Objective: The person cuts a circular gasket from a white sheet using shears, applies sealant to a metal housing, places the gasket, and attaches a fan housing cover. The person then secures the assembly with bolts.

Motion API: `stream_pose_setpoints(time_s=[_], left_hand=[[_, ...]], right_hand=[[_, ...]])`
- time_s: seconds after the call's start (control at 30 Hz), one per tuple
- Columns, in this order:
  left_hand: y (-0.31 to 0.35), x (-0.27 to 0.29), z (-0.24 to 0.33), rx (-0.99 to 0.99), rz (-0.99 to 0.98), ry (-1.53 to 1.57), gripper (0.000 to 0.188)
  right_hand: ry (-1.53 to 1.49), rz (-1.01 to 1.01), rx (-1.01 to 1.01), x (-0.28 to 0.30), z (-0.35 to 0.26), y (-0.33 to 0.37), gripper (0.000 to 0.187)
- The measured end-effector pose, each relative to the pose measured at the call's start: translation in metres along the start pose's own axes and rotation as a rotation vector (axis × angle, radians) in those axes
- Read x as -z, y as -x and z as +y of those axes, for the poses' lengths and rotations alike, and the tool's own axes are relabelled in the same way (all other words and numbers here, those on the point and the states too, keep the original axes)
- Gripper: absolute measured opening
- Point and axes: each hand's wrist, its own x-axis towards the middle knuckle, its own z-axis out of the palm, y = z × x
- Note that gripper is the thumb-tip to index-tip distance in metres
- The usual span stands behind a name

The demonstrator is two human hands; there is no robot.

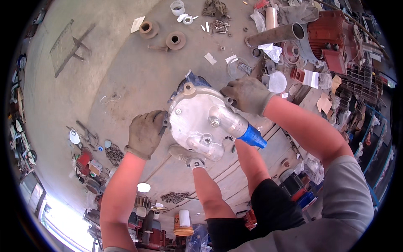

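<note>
A round, silver cast-metal housing (191, 115) is held up in front of me, with a dark blue body showing behind its far edge. Two stubby pipe outlets stick out of its face, and the right one ends in a blue tapered nozzle (252, 136). My left hand (146, 131), in a grey-brown work glove, is closed round a lug on the housing's left rim. On the upper right rim, my right hand (247, 94), gloved alike, grips another lug. Both sets of fingertips are partly hidden. My shoe (181, 153) shows below the housing.
Two rusty flanged parts (175, 40) lie on the floor ahead, near a pile of bolts (220, 27). At the right are a metal pipe (275, 34) and a red motor (333, 35). A chain (174, 197) and an orange bucket (183, 229) sit near my legs.
</note>
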Motion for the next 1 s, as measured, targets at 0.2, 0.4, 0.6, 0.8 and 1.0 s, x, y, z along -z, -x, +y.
stream_pose_setpoints(time_s=[0.2, 0.4, 0.6, 0.8, 1.0], left_hand=[[-0.007, -0.013, -0.001, 0.041, 0.071, 0.017, 0.036], [-0.012, -0.006, 0.0, 0.08, -0.043, 0.022, 0.035], [-0.006, -0.016, -0.002, 0.044, 0.021, -0.021, 0.031], [-0.005, -0.015, -0.003, 0.078, -0.085, -0.046, 0.035], [-0.001, -0.006, 0.014, 0.471, -0.065, 0.204, 0.053]], right_hand=[[0.091, 0.12, 0.125, -0.008, 0.012, -0.01, 0.025], [0.099, 0.162, 0.176, -0.017, 0.02, -0.008, 0.031], [0.123, 0.1, 0.128, -0.008, 0.01, -0.007, 0.037], [0.172, 0.017, 0.115, 0.002, 0.005, -0.009, 0.051], [-0.18, 0.081, -0.245, 0.004, -0.006, 0.009, 0.047]])
